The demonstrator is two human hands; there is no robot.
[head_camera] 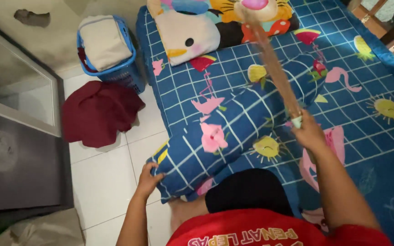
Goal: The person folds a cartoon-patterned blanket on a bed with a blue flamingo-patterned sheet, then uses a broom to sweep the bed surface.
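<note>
A low mattress in a blue grid sheet lies on white floor tiles. My right hand is raised, fist clamped on a blurred bundled-stick broom slanting up over the bed. My left hand grips the near end of the long blue bolster pillow, lying diagonally between both hands.

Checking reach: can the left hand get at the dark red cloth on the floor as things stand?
Probably yes. The left hand grips the blue bolster's end, and only bare tile lies between it and the dark red cloth; it would have to let go first.
</note>
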